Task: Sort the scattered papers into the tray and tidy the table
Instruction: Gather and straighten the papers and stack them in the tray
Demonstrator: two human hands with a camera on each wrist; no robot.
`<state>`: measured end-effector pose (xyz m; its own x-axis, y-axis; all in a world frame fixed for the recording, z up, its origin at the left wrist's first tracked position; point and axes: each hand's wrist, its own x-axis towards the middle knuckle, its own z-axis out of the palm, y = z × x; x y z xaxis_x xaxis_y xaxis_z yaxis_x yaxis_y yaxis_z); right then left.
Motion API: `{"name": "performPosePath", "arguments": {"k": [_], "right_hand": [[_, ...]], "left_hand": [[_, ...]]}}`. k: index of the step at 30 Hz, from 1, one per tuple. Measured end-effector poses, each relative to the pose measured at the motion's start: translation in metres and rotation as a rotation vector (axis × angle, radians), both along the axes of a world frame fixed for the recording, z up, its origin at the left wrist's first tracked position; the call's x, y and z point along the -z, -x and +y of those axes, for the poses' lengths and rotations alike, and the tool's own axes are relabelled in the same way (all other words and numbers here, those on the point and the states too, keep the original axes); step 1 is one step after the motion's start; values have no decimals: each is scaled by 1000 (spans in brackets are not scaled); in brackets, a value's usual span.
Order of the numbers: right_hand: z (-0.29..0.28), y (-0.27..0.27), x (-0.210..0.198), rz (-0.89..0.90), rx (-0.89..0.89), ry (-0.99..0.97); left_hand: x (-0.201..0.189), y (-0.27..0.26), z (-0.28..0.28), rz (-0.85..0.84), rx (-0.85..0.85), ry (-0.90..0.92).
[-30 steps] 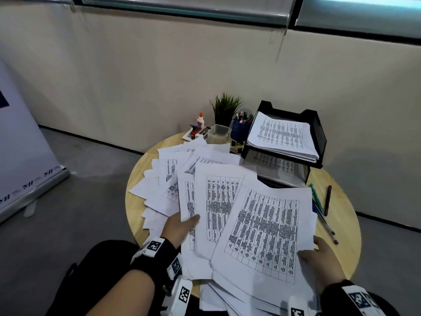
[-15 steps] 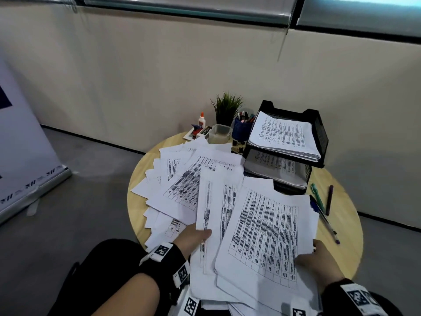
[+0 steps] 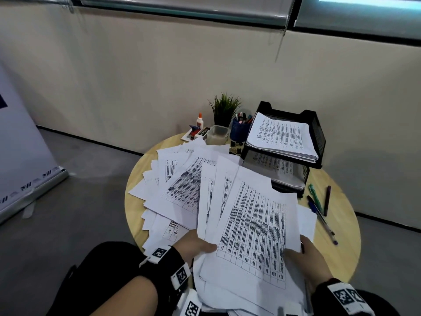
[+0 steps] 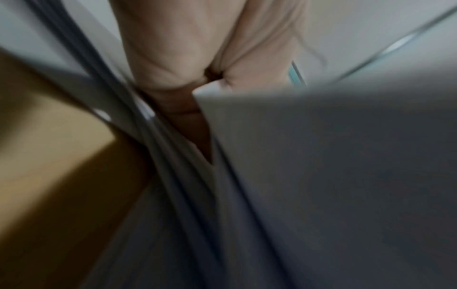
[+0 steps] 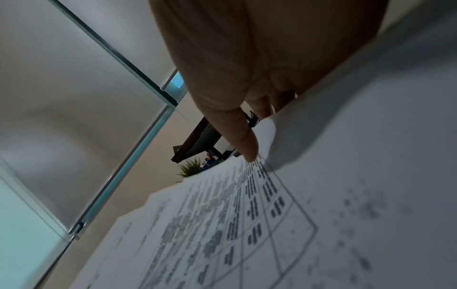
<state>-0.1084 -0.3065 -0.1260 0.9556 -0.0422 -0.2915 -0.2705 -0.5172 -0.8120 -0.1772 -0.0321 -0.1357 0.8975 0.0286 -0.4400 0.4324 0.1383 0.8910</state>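
Our left hand (image 3: 193,246) grips the near-left edge of a bundle of printed papers (image 3: 252,233), with the thumb lying on top of the sheets and the fingers hidden under them. In the left wrist view the hand (image 4: 197,48) is closed around several paper edges (image 4: 321,176), but this picture is blurred. Our right hand (image 3: 306,258) holds the near-right edge of the same bundle; its thumb presses on the top sheet, and in the right wrist view the fingers (image 5: 245,140) go down behind the paper (image 5: 247,224).

The bundle is lifted at the near edge of the round wooden table (image 3: 341,254). More scattered sheets (image 3: 180,185) lie fanned on the table, to the left of the bundle and further from us.

The black two-level tray (image 3: 316,135) stands at the far right side of the table, with a stack of papers in its upper level and another in the lower one. Just to the left of the tray we see a blue pen cup (image 3: 239,131), a small green plant (image 3: 224,108), a clear box (image 3: 217,134) and a glue bottle (image 3: 199,120). To the right of the bundle, near the tray, several pens (image 3: 321,208) lie on the table.
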Motion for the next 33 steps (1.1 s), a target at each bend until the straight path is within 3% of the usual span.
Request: {"name": "performPosePath", "arguments": {"k": [4, 10, 16, 22, 27, 33], "right_hand": [[-2, -1, -4, 5, 39, -166], [1, 2, -4, 135, -94, -289], [10, 9, -8, 215, -136, -550], [13, 11, -31, 279, -174, -700], [21, 3, -53, 39, -129, -767], [32, -1, -113, -333, -174, -657]], "left_hand": [[-4, -3, 8, 4, 18, 70], [-9, -1, 0, 54, 102, -103], [-8, 0, -1, 61, 143, -215], [-24, -5, 3, 3, 13, -143], [-62, -13, 0, -175, -135, -80], [-117, -31, 5, -407, -192, -116]]}}
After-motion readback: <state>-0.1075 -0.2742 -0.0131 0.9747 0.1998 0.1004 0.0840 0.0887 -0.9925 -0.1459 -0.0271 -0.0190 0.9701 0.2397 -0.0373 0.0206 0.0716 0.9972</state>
